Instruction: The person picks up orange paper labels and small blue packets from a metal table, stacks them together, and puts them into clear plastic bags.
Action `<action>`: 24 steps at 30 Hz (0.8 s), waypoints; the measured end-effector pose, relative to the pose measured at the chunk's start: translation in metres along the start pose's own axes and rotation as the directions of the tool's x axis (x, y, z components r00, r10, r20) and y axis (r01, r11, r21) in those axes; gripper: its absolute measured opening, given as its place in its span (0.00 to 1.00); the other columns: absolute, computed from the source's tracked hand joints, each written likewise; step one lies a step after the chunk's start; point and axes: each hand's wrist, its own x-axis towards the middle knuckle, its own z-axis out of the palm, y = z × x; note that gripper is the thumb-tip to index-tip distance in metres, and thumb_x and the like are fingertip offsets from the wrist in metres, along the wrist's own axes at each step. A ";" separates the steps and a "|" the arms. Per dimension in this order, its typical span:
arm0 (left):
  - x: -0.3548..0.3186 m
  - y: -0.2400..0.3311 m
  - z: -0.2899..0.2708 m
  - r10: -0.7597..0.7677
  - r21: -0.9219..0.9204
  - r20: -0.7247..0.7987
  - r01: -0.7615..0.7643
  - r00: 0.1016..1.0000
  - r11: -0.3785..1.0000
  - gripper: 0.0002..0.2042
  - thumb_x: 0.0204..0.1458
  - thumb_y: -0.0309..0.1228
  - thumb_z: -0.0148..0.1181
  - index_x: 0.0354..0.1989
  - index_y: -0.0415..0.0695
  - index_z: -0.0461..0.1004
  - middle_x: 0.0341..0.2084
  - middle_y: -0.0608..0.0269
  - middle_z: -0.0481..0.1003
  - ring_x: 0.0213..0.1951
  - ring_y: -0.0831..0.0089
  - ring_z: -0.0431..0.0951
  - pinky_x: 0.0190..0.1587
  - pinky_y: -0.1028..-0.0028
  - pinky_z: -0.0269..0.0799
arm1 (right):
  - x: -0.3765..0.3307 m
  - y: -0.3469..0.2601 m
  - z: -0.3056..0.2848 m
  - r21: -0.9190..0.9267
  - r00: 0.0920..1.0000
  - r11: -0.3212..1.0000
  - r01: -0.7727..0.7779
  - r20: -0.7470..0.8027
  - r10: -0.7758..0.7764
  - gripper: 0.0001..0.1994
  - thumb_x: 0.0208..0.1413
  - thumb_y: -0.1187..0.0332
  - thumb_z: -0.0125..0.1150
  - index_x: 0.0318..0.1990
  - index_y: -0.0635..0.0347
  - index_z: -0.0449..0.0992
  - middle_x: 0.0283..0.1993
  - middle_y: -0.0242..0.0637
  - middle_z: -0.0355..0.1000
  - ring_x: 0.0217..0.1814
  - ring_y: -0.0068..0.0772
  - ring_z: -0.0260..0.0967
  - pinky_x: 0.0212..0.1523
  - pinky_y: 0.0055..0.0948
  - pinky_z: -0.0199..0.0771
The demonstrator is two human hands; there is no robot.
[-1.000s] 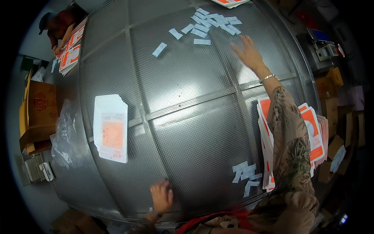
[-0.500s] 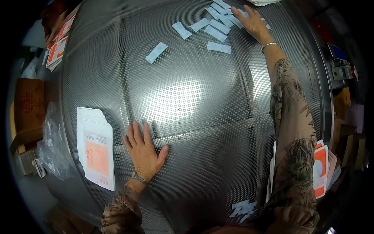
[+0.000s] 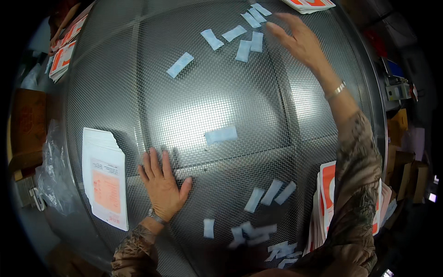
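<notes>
My left hand [image 3: 162, 188] lies flat on the metal mesh table [image 3: 184, 161], fingers spread, with nothing in it. To its left rests a stack of white printed envelopes or bags [image 3: 107, 184]. My right hand [image 3: 297, 40] is raised over the far right, slightly blurred, its fingers apart and empty. Left of it lie several small light-blue sachets [image 3: 243, 51]. One sachet [image 3: 220, 135] lies alone mid-table. Nearer to me are more sachets [image 3: 272, 191], some smeared by motion, and a small heap [image 3: 282, 251] at the near edge.
Orange-and-white printed packets [image 3: 327, 189] are stacked at the right under my forearm. Similar stacks stand at the far edge [image 3: 309, 4] and far left [image 3: 62, 60], near another person's arm [image 3: 60, 32]. A clear plastic bag [image 3: 55, 171] and cardboard boxes [image 3: 27, 124] flank the table.
My right hand has lifted back from the far sachets. Several of them have come toward me, scattered over the middle and near part. My left hand has stayed in place.
</notes>
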 end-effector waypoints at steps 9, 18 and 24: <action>-0.008 -0.009 0.006 -0.040 0.000 0.033 0.040 0.999 0.999 0.41 0.56 0.58 0.46 0.69 0.37 0.50 0.69 0.36 0.46 0.70 0.39 0.42 0.67 0.40 0.32 | 0.066 -0.066 0.094 -0.082 0.962 0.968 -0.238 0.118 0.246 0.47 0.53 0.28 0.44 0.70 0.58 0.57 0.76 0.51 0.41 0.78 0.59 0.33 0.73 0.62 0.31; -0.006 -0.008 0.002 -0.049 -0.027 0.012 0.049 0.999 0.998 0.39 0.56 0.56 0.45 0.67 0.35 0.53 0.68 0.35 0.48 0.70 0.38 0.44 0.67 0.39 0.33 | -0.126 -0.113 -0.003 -0.319 0.739 0.746 0.585 0.587 -0.329 0.40 0.48 0.34 0.59 0.65 0.46 0.66 0.69 0.48 0.58 0.70 0.52 0.56 0.64 0.52 0.63; 0.000 0.000 0.000 0.037 -0.076 -0.086 -0.043 0.996 0.996 0.37 0.57 0.55 0.44 0.66 0.36 0.55 0.68 0.37 0.50 0.69 0.39 0.46 0.67 0.40 0.36 | -0.064 -0.163 0.060 -0.163 0.840 0.825 0.541 0.059 -0.540 0.40 0.51 0.31 0.53 0.63 0.50 0.68 0.66 0.43 0.63 0.64 0.46 0.64 0.60 0.50 0.67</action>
